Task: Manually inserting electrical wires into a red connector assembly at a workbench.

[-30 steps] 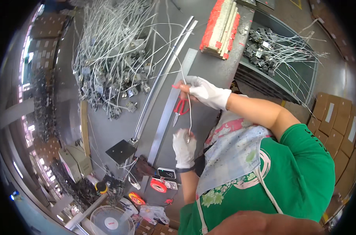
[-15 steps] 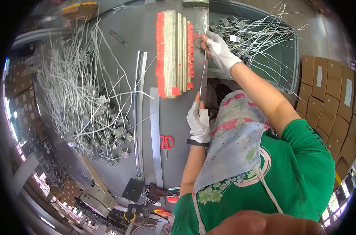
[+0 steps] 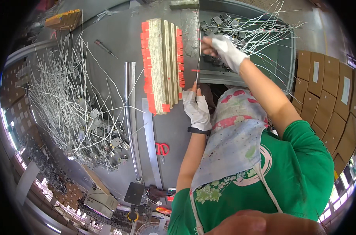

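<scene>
My left hand [image 3: 196,108], in a white fingerless glove, pinches the near end of a thin, light, wire-like strip [image 3: 198,76] beside the table's edge. Small red pieces show along the strip. Gloved the same way, my right hand [image 3: 221,47] is over the corner of the grey-green bin [image 3: 292,51]. Its fingers are slightly blurred, loosely bent and apart, and I see nothing held in them. Just left of the strip lies a long stack of pale strips [image 3: 157,66] with red tape-like tabs [image 3: 146,58] along both sides.
A large tangle of white wires with small grey parts [image 3: 87,121] covers the table's left side. Metal bars [image 3: 130,117], red-handled scissors [image 3: 162,149] and a screwdriver [image 3: 103,48] lie on the tabletop. More wired parts [image 3: 244,39] fill the bin. Stacked cardboard boxes [image 3: 323,86] stand at right.
My right hand has moved off the strip to the right, its fingers loosening. My left hand still pinches the strip. The view has shifted, so the table's contents appear further left and lower.
</scene>
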Tool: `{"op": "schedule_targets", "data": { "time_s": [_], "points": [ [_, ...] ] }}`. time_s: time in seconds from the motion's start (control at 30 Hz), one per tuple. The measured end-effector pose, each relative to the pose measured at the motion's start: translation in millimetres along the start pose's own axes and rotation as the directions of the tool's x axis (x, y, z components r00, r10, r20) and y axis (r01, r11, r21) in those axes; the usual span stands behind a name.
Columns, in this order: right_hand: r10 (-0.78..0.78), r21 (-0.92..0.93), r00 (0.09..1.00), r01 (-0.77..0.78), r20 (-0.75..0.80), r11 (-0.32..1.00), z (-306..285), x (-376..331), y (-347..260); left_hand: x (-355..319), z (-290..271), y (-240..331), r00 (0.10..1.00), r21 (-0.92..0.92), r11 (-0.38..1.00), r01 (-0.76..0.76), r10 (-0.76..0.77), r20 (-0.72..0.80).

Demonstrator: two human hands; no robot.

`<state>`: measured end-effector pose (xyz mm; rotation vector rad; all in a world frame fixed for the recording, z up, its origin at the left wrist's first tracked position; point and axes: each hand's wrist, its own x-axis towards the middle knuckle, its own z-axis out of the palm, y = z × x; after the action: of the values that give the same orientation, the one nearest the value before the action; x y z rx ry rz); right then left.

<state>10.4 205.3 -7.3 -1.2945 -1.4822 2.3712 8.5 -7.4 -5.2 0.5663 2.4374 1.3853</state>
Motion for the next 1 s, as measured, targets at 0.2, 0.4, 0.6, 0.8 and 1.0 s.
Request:
{"op": "schedule_targets", "data": {
  "time_s": [0.2, 0.4, 0.6, 0.8, 1.0],
  "points": [
    [0.086, 0.211, 0.987, -0.113, 0.133, 0.971, 11, -52, 60, 0, 10, -5, 0.999, 0.056, 0.997, -0.05, 0.048, 0.025],
    [0.078, 0.28, 0.982, -0.125, 0.174, 0.952, 20, -52, 69, 1, 9, 2, 0.999, 0.018, 1.0, -0.019, 0.018, 0.051],
    [0.133, 0.21, 0.979, -0.164, 0.156, 0.964, 24, -48, 60, 0, 7, -1, 0.998, -0.017, 0.999, 0.03, -0.028, 0.065],
    [0.058, -0.092, 0.975, -0.039, 0.215, 0.995, 28, -58, 39, -6, -14, 7, 0.993, -0.066, 0.998, -0.023, 0.03, 0.116],
    [-0.096, 0.036, 0.937, 0.089, 0.336, 0.995, 43, -102, 5, -17, -68, 48, 0.889, -0.505, 0.738, 0.448, -0.306, 0.341]
  ]
}}
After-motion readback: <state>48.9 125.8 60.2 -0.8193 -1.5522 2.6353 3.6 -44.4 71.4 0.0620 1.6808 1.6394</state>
